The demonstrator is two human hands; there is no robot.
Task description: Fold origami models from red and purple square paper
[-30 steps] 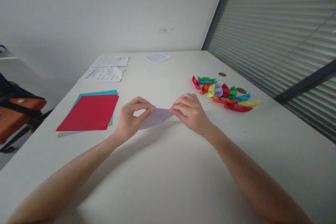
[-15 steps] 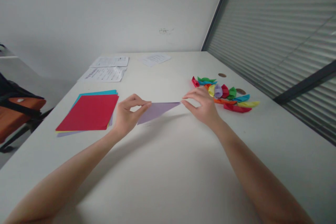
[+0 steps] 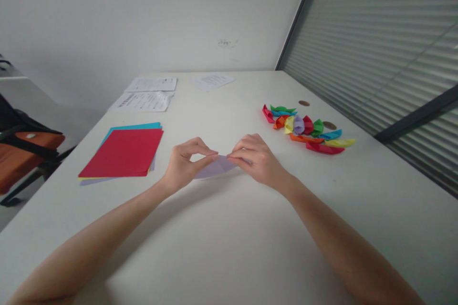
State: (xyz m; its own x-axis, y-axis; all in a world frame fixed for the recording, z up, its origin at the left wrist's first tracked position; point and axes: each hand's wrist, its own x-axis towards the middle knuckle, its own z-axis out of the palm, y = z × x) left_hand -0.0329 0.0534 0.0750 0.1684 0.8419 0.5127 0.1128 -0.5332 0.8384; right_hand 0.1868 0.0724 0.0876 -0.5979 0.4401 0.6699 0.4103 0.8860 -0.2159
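A sheet of light purple paper (image 3: 217, 167) is pinched between both hands over the middle of the table. My left hand (image 3: 191, 159) grips its upper edge between thumb and fingertips. Close beside it, my right hand (image 3: 255, 159) pinches the same edge with thumb and fingers together. Only a narrow gap separates the two sets of fingertips. Part of the purple paper is hidden behind the hands, so its full shape cannot be made out.
A stack of coloured paper, red sheet (image 3: 123, 152) on top, lies to the left. Several small folded paper pieces, including a yellow one (image 3: 339, 143), lie at the right. Printed sheets (image 3: 143, 101) are at the back. An orange-seated chair (image 3: 30, 147) stands left of the white table (image 3: 229, 248).
My right hand has come leftward and down, my left hand slightly right and down, so the fingertips are much closer together. The purple paper is lower and less of it shows.
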